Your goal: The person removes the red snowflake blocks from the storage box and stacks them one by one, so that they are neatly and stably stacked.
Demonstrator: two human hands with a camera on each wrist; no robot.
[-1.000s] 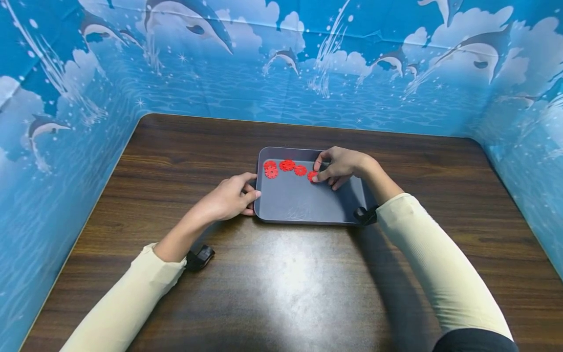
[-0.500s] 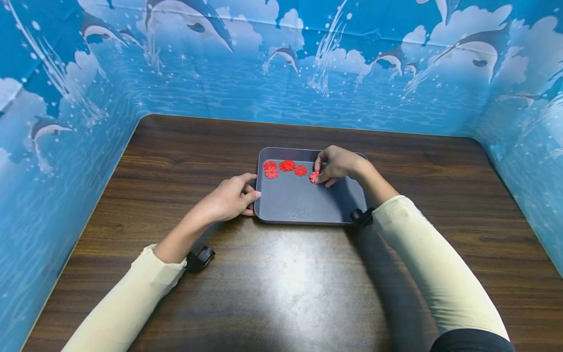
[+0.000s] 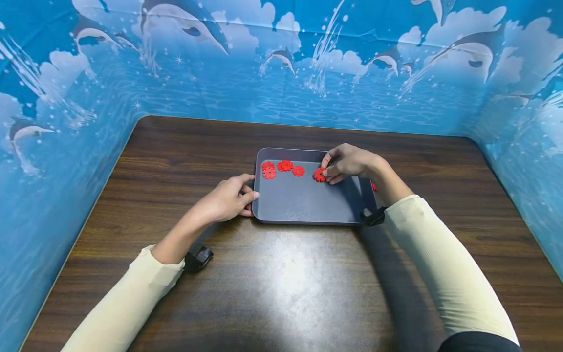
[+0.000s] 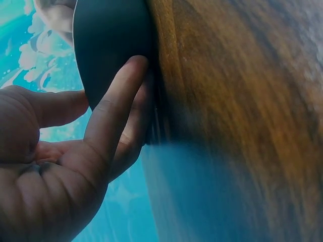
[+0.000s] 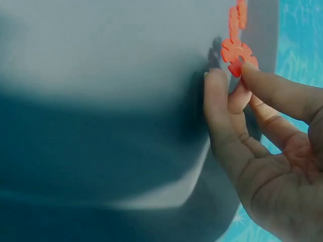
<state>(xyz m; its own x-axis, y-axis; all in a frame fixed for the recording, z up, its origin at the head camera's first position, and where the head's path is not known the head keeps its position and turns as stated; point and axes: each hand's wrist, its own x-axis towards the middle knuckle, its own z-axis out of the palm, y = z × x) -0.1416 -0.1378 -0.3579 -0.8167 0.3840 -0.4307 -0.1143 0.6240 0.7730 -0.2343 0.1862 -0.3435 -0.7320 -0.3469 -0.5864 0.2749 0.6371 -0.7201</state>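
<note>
My right hand [image 3: 353, 162] is over the far right part of a dark grey tray [image 3: 299, 200], pinching a red notched, flower-shaped disc [image 3: 318, 174] between thumb and fingertips. In the right wrist view, that disc [image 5: 233, 50] stands tilted in the fingertips. To its left in the tray lie more red discs: one alone [image 3: 298, 171], an overlapping cluster [image 3: 285, 165], and a pair [image 3: 269, 173] near the left wall. My left hand [image 3: 230, 198] touches the tray's left side. In the left wrist view its fairly straight fingers [image 4: 118, 96] press the tray's outer wall.
A dark wood-grain table [image 3: 184, 151] carries the tray. Blue dolphin-print cloth [image 3: 246, 93] encloses the back and sides. Just right of the tray, a small red piece [image 3: 374, 187] shows partly behind my right forearm. Black straps [image 3: 374, 216] sit at both wrists.
My right hand has shifted slightly right with the pinched red disc, widening the gap to the other discs. The left hand stays at the tray's edge. The head view has shifted a little.
</note>
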